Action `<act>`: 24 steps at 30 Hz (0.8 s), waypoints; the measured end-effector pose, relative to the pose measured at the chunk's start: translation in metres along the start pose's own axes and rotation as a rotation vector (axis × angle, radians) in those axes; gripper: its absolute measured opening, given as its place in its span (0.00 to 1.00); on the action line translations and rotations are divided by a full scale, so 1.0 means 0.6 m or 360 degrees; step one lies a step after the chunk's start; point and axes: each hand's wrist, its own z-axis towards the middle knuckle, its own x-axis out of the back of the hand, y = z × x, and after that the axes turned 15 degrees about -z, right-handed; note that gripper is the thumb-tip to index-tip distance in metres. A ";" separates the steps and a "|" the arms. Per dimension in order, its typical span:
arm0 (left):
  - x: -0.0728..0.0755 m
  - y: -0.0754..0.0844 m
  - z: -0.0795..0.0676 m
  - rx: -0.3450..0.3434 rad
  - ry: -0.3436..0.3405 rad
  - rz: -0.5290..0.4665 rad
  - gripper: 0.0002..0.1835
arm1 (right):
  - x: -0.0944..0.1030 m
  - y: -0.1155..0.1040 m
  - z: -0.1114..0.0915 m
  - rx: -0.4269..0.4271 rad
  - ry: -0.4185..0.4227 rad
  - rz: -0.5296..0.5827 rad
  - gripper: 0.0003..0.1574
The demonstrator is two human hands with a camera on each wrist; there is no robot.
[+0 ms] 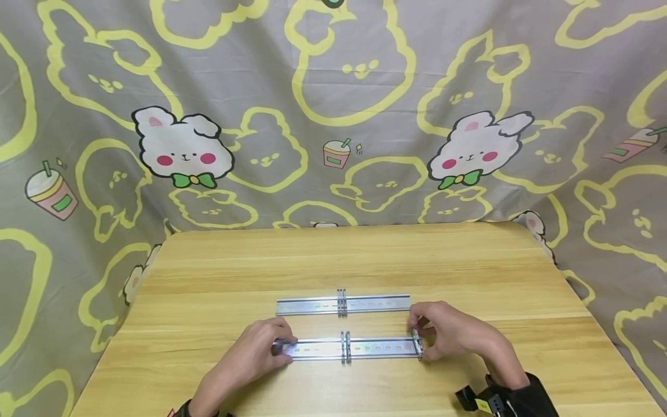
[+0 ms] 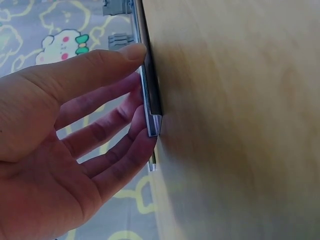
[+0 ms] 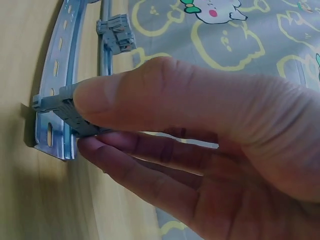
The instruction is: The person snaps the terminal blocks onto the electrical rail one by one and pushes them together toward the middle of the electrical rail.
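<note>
In the head view, two slotted metal DIN rails lie side by side on the table. My left hand [image 1: 252, 350] grips the left end of the near rail [image 1: 383, 348], thumb on one edge and fingers on the other. At that rail's right end, my right hand [image 1: 458, 330] pinches a grey terminal block [image 1: 417, 343] between thumb and fingers. The right wrist view shows this grey block [image 3: 64, 108] sitting across the rail [image 3: 48, 125], a short way in from its end. A pair of slim grey blocks [image 1: 346, 347] sits at the near rail's middle.
The far rail [image 1: 307, 307] lies just behind the near one, with slim grey blocks [image 1: 341, 303] at its middle. Under both is a wooden table [image 1: 333, 255]. A patterned curtain [image 1: 260, 75] hangs along the table's back and sides.
</note>
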 end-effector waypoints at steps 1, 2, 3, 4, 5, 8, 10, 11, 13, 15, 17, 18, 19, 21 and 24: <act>0.000 0.000 0.000 -0.0001 -0.0002 -0.0001 0.12 | -0.001 -0.001 0.000 -0.0011 -0.0004 0.0004 0.28; 0.000 0.000 0.000 -0.0002 -0.0003 -0.0003 0.12 | -0.002 -0.002 0.001 -0.0019 -0.0006 0.0003 0.29; 0.000 -0.001 -0.001 -0.0004 -0.0003 -0.0004 0.12 | -0.003 -0.003 0.001 -0.0026 -0.0007 0.0002 0.29; 0.000 -0.001 -0.001 -0.0005 -0.0002 -0.0006 0.12 | -0.004 -0.004 0.001 -0.0031 -0.0006 -0.0002 0.29; 0.000 -0.001 -0.001 -0.0006 0.0000 -0.0006 0.12 | -0.004 -0.005 0.001 -0.0034 -0.0001 -0.0008 0.29; -0.001 -0.002 -0.001 -0.0012 0.0006 -0.0001 0.12 | -0.006 -0.007 0.001 -0.0037 0.0009 -0.0011 0.29; -0.001 -0.003 -0.001 -0.0013 0.0007 0.0005 0.13 | -0.007 -0.008 0.002 -0.0038 0.0010 0.0003 0.29; -0.001 -0.003 -0.001 -0.0013 0.0005 0.0008 0.13 | -0.008 -0.009 0.002 -0.0040 0.0008 0.0013 0.29; -0.001 -0.003 -0.001 -0.0010 0.0001 0.0013 0.13 | -0.008 -0.010 0.002 -0.0044 0.0003 0.0027 0.29; -0.001 -0.003 0.000 -0.0006 -0.0003 0.0015 0.13 | -0.008 -0.012 0.003 -0.0049 0.0001 0.0022 0.29; -0.001 -0.003 0.000 -0.0002 -0.0005 0.0016 0.13 | -0.008 -0.013 0.004 -0.0051 0.0002 0.0021 0.29; -0.001 -0.003 0.000 -0.0001 -0.0004 0.0014 0.13 | -0.008 -0.013 0.004 -0.0051 0.0006 0.0009 0.29; -0.001 -0.003 0.000 0.0001 -0.0004 0.0013 0.13 | -0.009 -0.013 0.004 -0.0048 0.0010 -0.0002 0.29; 0.000 -0.003 0.000 0.0003 -0.0004 0.0013 0.12 | -0.010 -0.014 0.005 -0.0036 0.0022 -0.0033 0.29; 0.000 -0.002 0.001 0.0004 -0.0002 0.0005 0.12 | -0.011 -0.015 0.008 0.0001 0.0049 -0.0092 0.28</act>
